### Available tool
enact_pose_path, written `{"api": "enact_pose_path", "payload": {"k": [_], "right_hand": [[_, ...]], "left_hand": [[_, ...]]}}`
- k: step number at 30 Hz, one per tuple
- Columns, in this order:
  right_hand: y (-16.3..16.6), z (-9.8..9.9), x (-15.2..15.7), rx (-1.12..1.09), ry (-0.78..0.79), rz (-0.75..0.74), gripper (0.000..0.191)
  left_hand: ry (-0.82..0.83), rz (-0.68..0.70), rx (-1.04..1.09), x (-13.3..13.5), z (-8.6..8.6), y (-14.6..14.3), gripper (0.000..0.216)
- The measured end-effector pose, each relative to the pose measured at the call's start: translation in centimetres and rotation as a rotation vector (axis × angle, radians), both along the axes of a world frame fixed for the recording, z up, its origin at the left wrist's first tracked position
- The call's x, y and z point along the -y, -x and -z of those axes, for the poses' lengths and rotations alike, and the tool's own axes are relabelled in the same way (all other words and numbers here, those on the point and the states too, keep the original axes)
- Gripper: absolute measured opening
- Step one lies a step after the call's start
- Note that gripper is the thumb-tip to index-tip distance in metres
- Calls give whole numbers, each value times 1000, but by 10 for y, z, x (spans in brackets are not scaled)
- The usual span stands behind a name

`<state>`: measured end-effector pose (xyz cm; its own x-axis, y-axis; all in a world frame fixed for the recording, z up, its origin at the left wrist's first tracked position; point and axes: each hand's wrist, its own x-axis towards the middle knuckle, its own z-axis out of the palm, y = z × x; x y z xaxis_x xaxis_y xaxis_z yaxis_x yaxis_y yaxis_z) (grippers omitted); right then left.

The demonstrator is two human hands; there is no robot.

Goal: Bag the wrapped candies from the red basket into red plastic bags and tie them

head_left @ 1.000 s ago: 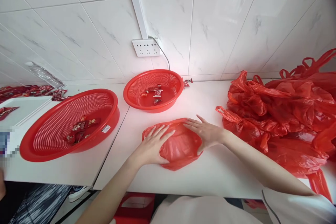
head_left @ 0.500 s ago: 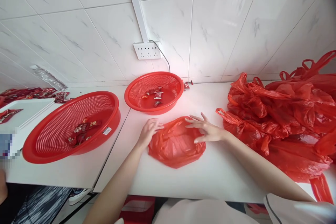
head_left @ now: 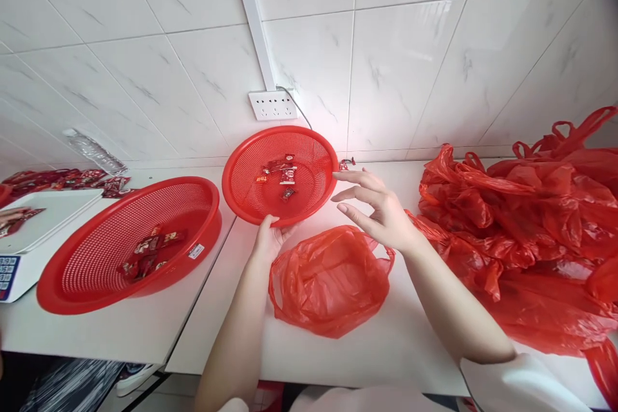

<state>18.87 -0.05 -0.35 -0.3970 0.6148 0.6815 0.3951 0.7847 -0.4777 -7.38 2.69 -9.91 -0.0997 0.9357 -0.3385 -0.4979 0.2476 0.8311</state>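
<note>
My left hand (head_left: pixel 271 239) grips the near rim of a round red plastic basket (head_left: pixel 241 196), thumb on top and fingers beneath; the basket tilts toward me. Several small wrapped snack packets (head_left: pixel 288 175) lie inside it. My right hand (head_left: pixel 379 209) hovers by the basket's right rim, fingers spread and holding nothing. Below both hands, a red plastic bag (head_left: pixel 333 283) sits on the white table with its mouth opened wide.
At left stands a larger red basket (head_left: pixel 193 277) with several packets (head_left: pixel 149 251). Beyond it are a scale (head_left: pixel 62 209) with a person's hand (head_left: pixel 14 214) over it, and a clear bottle (head_left: pixel 94 151). Filled red bags (head_left: pixel 521 232) are heaped at right. A power strip (head_left: pixel 273 105) is on the wall.
Both hands have left the red bag, which now gapes wider. My left hand has taken hold of the small basket and tipped it toward me; my right hand has risen beside it.
</note>
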Motion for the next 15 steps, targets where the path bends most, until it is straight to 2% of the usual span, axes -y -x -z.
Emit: {"api": "enact_pose_path", "payload": {"k": [2,6,11,15], "right_hand": [[0,1,-2,41,12,-28,20],[1,18,-11,236,19,-57,21],[5,36,-20,485,84,-82,21],[12,41,-20,566,145,-46,20]], "left_hand": [[-20,-22,-16,5,2,1,20],[-43,25,-10,15,-1,-1,10],[-111,71,-44,22,-2,-12,24],[-124,126,-37,26,3,-21,32]]}}
